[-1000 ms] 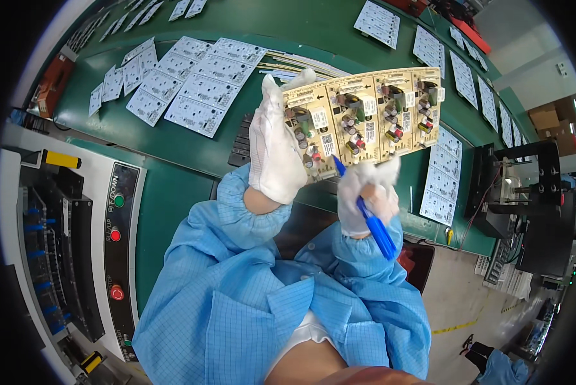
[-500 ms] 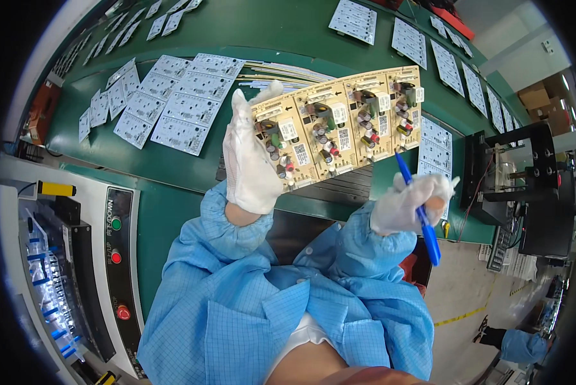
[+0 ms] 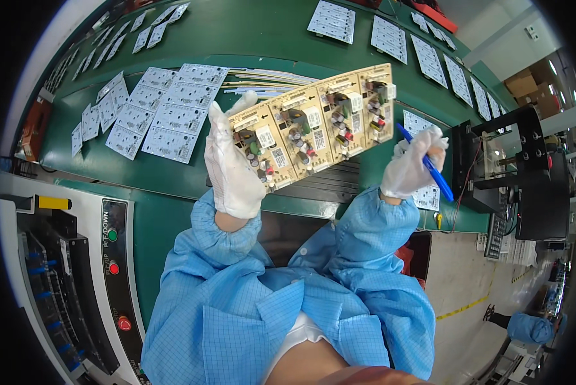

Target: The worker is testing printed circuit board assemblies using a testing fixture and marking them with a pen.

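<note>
A tan circuit board panel (image 3: 323,122), its sections filled with capacitors and other parts, is held up by its left end in my white-gloved left hand (image 3: 233,160). The panel tilts, its right end higher and unsupported. My gloved right hand (image 3: 413,163) is to the right of it, closed around a blue pen (image 3: 437,176). The pen's tip points up and left, a little apart from the board's right edge. Behind my right hand lies a white board panel (image 3: 426,199), partly covered by the hand.
White board panels (image 3: 175,122) lie on the green bench (image 3: 172,176) at left, with more along the far side. Thin strips (image 3: 268,80) lie behind the held board. A control panel with buttons (image 3: 116,256) stands at left, a black fixture (image 3: 525,141) at right. Another person (image 3: 530,327) is at lower right.
My right hand and the pen have moved up, and the pen's tip has drawn away from the board's lower right edge. The board has shifted left with my left hand and turned slightly.
</note>
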Available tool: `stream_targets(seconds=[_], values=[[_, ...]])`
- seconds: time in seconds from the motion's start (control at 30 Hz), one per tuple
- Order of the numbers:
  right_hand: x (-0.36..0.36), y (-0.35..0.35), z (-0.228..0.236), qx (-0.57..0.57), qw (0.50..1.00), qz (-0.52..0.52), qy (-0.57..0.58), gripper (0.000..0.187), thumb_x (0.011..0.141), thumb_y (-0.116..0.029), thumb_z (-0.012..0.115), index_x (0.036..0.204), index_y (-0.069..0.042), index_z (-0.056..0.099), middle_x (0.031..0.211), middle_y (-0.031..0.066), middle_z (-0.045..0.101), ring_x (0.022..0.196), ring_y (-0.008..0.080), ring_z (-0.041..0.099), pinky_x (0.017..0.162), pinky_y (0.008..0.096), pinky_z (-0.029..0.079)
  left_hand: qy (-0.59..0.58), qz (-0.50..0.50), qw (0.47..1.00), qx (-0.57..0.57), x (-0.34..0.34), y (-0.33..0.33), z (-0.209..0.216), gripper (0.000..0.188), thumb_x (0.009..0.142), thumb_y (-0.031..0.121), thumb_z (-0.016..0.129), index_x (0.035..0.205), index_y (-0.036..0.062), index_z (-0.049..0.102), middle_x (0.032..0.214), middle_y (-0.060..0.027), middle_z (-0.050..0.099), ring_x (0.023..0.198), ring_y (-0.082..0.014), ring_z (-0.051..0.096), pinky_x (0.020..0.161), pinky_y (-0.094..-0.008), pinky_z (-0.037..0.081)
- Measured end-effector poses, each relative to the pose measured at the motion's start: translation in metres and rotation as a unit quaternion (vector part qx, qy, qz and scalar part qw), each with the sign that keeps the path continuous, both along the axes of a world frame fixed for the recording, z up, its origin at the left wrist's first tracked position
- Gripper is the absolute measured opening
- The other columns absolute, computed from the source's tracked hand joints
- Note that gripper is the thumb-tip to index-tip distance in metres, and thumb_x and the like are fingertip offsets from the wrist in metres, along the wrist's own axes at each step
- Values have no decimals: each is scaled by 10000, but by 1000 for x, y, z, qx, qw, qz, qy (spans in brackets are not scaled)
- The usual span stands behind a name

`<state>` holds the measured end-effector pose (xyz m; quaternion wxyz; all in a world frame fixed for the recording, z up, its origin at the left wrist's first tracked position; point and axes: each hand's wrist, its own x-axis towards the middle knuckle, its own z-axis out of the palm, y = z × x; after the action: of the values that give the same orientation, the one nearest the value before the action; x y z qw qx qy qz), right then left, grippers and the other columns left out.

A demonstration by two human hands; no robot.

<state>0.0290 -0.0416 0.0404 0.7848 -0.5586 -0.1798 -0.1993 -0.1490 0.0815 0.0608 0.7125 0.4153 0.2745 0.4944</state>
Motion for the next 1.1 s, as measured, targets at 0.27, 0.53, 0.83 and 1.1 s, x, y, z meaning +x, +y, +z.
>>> stream_targets(seconds=[0.27,0.53,0.83,1.1], values=[[-2,1,-5,-54,966,239,87,306,1013,-320,407,1140,-49,471,1240,200,501,1024,185,536,836,282,466,92,-39,988,114,-25,33,-31,639,1023,473,297,1149,-80,590,1036,-145,668,903,-160,637,824,-268,508],[-39,-32,-37,-194,938,266,109,391,1034,-393,316,1059,-33,464,1080,238,654,918,228,589,826,277,466,308,44,788,531,-28,42,-85,432,911,74,440,1313,-77,399,855,-134,694,746,-247,647,723,-350,518],[12,21,-63,-284,951,118,36,351,984,-339,490,902,-3,551,841,26,501,717,121,442,643,289,395,290,-72,909,290,35,78,-68,530,1002,367,331,1102,-94,573,1066,-259,621,953,-386,562,863,-373,431],[20,24,-34,-405,891,201,44,405,1003,-300,439,1165,41,585,1055,150,634,962,198,569,906,320,428,269,143,942,139,-15,-13,-93,600,1020,438,318,1013,-58,655,881,-185,674,806,-257,632,773,-336,487]])
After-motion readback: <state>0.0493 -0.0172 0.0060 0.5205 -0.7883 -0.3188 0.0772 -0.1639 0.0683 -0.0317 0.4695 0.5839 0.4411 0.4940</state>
